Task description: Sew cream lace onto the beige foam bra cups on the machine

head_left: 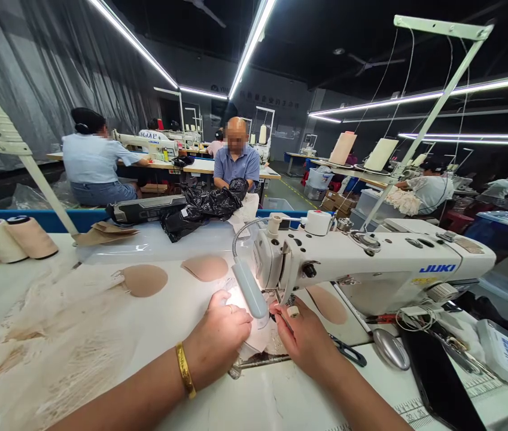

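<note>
My left hand (pixel 223 335), with a gold bracelet at the wrist, is closed on a pale piece of fabric (pixel 256 340) lying by the sewing machine's needle area. The fingers of my right hand (pixel 307 335) are pinched together just right of the needle area; what they hold is too small to tell. Over the fabric hangs a grey lamp head (pixel 250 290), partly hiding the stitching spot. The white JUKI sewing machine (pixel 370 263) extends to the right. Beige rounded cup pieces (pixel 145 281) lie left of the machine, and another cup piece (pixel 328 304) lies under its arm.
Lacy cream fabric (pixel 60 347) covers the table's left side, near thread cones (pixel 32 237). A black plastic bag (pixel 204 209) lies at the back. Scissors (pixel 347 350), a computer mouse (pixel 391 348) and a phone (pixel 440 380) lie at right. Several people work beyond.
</note>
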The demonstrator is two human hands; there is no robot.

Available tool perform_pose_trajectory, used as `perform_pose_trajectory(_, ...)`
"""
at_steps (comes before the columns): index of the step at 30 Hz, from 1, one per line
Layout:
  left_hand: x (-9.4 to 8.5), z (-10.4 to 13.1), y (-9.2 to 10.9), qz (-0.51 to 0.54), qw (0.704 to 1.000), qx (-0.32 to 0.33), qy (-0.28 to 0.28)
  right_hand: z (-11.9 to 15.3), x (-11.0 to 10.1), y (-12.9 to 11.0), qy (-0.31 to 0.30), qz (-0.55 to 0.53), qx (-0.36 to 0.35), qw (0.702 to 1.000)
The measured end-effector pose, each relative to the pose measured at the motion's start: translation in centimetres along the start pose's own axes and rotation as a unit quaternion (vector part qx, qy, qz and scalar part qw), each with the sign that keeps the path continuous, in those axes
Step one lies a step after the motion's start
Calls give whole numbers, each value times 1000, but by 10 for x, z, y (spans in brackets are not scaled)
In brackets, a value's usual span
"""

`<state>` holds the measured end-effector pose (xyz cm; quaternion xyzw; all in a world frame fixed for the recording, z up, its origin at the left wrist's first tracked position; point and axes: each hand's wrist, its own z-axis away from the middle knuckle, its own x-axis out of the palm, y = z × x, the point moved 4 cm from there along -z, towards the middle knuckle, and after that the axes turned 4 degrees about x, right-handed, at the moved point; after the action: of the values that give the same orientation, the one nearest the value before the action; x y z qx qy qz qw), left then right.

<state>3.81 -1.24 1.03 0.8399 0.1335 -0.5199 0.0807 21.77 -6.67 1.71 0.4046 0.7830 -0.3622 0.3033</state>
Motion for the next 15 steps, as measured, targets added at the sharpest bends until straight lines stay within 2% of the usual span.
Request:
perform_pose_trajectory(3, -2, -1, -4, 2, 1000, -10, -19, 1, 1, 2, -10, 0, 4, 1000)
perform_pose_trajectory(6, -4, -2, -3, -7, 999, -17, -38, 3, 3, 2, -52, -1, -2, 999)
perform_pose_trajectory(11, -2, 6, 21, -36, 998, 11, -40, 10, 8, -4, -167, -28, -30, 985)
perform_pose_trajectory(15, -2, 8, 25, -49, 998, 13, -43, 12, 11, -5, -174, -30, -16, 984)
